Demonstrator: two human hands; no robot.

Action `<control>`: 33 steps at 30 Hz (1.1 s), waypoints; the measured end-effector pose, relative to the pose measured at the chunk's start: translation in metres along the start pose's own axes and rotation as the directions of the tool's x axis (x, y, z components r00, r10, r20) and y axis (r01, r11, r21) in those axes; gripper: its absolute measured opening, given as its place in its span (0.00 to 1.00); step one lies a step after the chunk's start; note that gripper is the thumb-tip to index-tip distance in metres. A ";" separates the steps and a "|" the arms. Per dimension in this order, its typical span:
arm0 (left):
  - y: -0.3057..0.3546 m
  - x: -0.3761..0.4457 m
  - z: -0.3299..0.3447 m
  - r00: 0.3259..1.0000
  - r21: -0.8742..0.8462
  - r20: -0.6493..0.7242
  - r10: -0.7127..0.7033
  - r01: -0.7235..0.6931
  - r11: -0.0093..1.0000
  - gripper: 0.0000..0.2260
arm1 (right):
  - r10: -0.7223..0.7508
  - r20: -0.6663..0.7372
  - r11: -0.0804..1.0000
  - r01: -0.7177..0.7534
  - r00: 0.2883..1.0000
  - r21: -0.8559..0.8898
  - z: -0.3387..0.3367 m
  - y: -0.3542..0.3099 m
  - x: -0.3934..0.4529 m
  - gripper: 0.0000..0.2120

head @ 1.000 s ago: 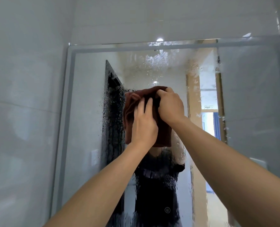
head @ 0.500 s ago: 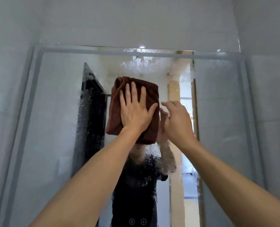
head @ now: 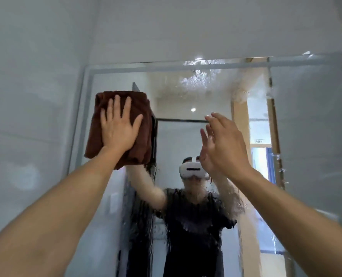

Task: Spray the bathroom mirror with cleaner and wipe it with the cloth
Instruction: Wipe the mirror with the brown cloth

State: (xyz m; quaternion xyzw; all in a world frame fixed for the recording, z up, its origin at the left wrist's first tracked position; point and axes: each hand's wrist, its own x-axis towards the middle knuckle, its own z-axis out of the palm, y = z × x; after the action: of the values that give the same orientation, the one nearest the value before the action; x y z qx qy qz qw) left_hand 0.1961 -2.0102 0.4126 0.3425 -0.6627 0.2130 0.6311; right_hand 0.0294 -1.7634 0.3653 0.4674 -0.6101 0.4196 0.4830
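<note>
Streaks may be left, it is judged, because droplets lie across the large framed wall mirror beyond the folded brown terry cloth, pressed flat against its upper left by the spread-fingered left hand; the right hand is held loosely open, touching nothing.

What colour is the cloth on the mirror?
Dark brown. The cloth shows best in the head view.
</note>
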 end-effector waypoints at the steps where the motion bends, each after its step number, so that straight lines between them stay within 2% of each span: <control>1: -0.020 -0.001 -0.002 0.996 0.001 0.000 -0.084 0.084 0.996 0.34 | -0.015 0.018 1.000 0.015 1.000 -0.004 0.005 -0.005 0.002 0.26; 4: -0.027 -0.003 -0.002 0.980 -0.012 0.013 -0.197 0.197 0.980 0.32 | -0.050 0.067 0.999 0.051 0.997 -0.002 0.012 -0.017 0.011 0.26; 7: 0.002 0.004 -0.001 0.962 -0.033 0.020 -0.271 0.272 0.962 0.32 | -0.082 0.085 0.995 0.086 0.993 -0.046 0.014 -0.016 0.019 0.26; 9: 0.028 0.010 -0.001 0.964 -0.033 0.024 -0.265 0.266 0.963 0.32 | -0.077 0.081 0.992 0.085 0.994 -0.089 0.009 -0.010 0.023 0.25; 13: 0.112 0.028 -0.004 0.997 -0.045 -0.005 -0.082 0.082 0.996 0.32 | -0.021 0.069 0.989 0.030 0.997 -0.142 -0.011 0.012 0.024 0.26; 17: 0.215 0.029 -0.009 0.991 -0.121 -0.011 0.130 -0.131 0.984 0.32 | 0.002 0.038 0.974 0.007 0.999 -0.227 -0.037 0.035 0.013 0.29; 19: 0.258 0.024 -0.009 0.964 -0.146 -0.012 0.266 -0.265 0.953 0.30 | 0.009 0.008 0.968 -0.007 1.000 -0.249 -0.051 0.046 0.009 0.31; 21: 0.286 0.019 -0.008 0.905 -0.121 0.023 0.424 -0.418 0.900 0.28 | 0.019 -0.018 0.962 -0.024 1.000 -0.272 -0.062 0.056 0.013 0.33; 23: 0.290 0.023 -0.005 0.857 -0.166 0.019 0.515 -0.505 0.847 0.26 | 0.019 -0.056 0.959 -0.034 0.998 -0.282 -0.068 0.062 0.026 0.34; 26: 0.263 0.040 -0.002 0.815 -0.307 -0.115 0.569 -0.574 0.760 0.25 | -0.028 -0.104 0.962 -0.001 0.994 -0.272 -0.066 0.060 0.047 0.32; 28: 0.229 0.061 0.002 0.856 -0.282 -0.128 0.500 -0.515 0.809 0.26 | -0.084 -0.116 0.962 0.050 0.990 -0.269 -0.059 0.052 0.061 0.30; 31: 0.162 0.084 -0.004 0.957 -0.210 -0.115 0.267 -0.286 0.935 0.28 | -0.152 -0.081 0.953 0.125 0.985 -0.274 -0.043 0.039 0.078 0.26; 33: 0.114 0.091 -0.003 0.990 -0.144 -0.098 0.101 -0.114 0.983 0.27 | -0.169 -0.049 0.953 0.150 0.984 -0.264 -0.032 0.031 0.086 0.26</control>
State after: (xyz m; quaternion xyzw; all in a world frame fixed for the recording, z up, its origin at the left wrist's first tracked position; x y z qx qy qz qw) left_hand 0.1187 -1.9476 0.5193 0.2481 -0.6652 0.2119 0.6716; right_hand -0.0025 -1.7407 0.4539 0.4327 -0.6024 0.3123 0.5937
